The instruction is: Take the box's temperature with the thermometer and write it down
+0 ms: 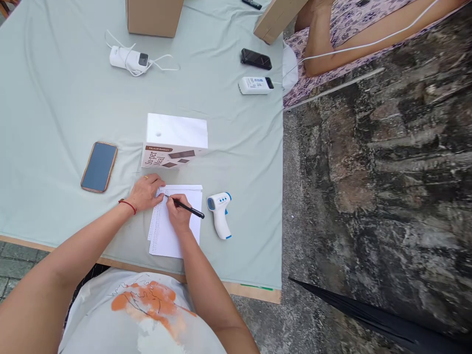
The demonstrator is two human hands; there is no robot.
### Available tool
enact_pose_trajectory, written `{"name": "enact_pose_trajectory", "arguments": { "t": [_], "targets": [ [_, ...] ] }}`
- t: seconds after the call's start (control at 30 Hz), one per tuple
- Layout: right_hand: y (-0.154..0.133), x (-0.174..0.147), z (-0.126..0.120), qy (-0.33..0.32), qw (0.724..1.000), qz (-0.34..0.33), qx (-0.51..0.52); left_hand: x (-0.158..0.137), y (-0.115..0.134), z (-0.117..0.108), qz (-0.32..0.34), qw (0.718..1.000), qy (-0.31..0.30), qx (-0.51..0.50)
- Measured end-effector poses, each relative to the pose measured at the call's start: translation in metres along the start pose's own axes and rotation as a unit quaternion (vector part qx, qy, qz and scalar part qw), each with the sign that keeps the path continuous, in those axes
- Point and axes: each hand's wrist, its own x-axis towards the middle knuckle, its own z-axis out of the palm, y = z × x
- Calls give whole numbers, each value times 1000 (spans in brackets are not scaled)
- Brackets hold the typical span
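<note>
Between the fingers of my right hand point(178, 212) is a black pen point(192, 210), its tip touching the upper left part of a white sheet of paper point(184, 241). Small print or writing runs down the sheet's left side, and other sheets seem to lie under it. My left hand point(146, 191) rests flat with fingers out at the paper's upper left edge, holding nothing. Just beyond the paper stands a white and brown "Super Meal" box point(175, 142). A white and blue infrared thermometer point(220, 216) lies right of the paper.
A smartphone point(99, 167) lies at left on the green cloth point(66, 128). Farther back are a white device with a cord point(129, 60), a cardboard box point(155, 17), a black device point(256, 59) and a white device point(255, 85). Another person's arm point(354, 54) is at upper right.
</note>
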Motion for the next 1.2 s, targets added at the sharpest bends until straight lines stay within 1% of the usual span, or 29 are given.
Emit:
{"name": "enact_pose_trajectory", "arguments": {
  "t": [0.33,0.8,0.97,1.2],
  "targets": [
    [-1,1,0,-6,1000,0,1,1,-1,-1,-1,1000,-1,0],
    [3,0,1,5,1000,-1,-12,2,1,-3,-7,1000,-13,-3],
    [0,0,0,3,1000,-5,3,2,1,-3,-8,1000,-15,-4],
    [1,0,-1,21,1000,6,7,2,1,-2,-8,1000,-11,1]
  ]
}}
